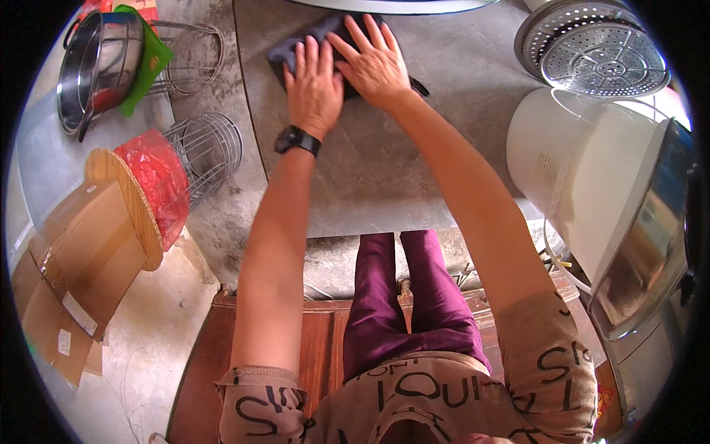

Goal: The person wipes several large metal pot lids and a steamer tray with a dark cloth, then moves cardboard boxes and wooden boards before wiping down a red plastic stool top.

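A dark navy folded cloth (328, 26) lies on the grey tabletop (377, 166), towards its far side. My left hand (314, 91), with a black watch on the wrist, rests flat on the cloth's near left part. My right hand (377, 66) presses on its right part, fingers spread. The thumbs are close together. Neither hand grips the cloth, and much of it is hidden under them. A short black strip (420, 87) sticks out beside my right wrist; whether it belongs to the cloth I cannot tell.
Along the right stand perforated metal steamer trays (607, 64), a white plastic bucket (549, 144) and a glass lid (643, 238). To the left are a metal pot (100, 66), wire racks (208, 150), a red plastic bag (158, 183) and a cardboard box (89, 238). A wooden bench (266, 344) is below me.
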{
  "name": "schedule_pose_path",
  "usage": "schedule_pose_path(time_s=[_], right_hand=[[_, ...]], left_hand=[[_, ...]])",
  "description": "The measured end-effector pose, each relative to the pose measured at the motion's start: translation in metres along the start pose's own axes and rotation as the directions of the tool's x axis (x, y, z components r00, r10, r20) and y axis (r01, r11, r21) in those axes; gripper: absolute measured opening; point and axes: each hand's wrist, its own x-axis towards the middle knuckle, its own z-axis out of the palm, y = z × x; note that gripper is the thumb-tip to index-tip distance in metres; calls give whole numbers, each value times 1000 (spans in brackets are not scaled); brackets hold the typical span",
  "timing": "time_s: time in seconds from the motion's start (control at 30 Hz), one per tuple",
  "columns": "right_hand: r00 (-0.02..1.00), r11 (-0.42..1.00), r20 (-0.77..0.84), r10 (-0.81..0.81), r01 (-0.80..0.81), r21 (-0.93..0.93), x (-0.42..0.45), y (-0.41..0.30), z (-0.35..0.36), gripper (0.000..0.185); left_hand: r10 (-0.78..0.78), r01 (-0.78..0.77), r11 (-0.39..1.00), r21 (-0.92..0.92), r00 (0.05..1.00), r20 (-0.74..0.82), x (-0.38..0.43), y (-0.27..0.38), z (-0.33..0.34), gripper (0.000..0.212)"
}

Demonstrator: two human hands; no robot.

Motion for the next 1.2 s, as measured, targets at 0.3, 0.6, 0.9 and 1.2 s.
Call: schedule_pose_path(time_s=[0.3,0.6,0.9,1.2], right_hand=[[900,925,272,-341,270,267,-126,-92,-26,55],[919,966,345,-192,115,232,-178,-42,-34,59],[985,987,62,-160,160,15,63,-75,34,52],[833,940,463,-304,185,285,-163,-94,-44,58]], left_hand=[[-179,218,973,-70,914,364,-203,12,-49,84],[-7,134,962,-237,883,470,-194,63,-39,93],[-113,110,980,-165,994,-6,-18,-88,-22,84],[-22,138,976,-170,833,553,-213,21,-72,96]])
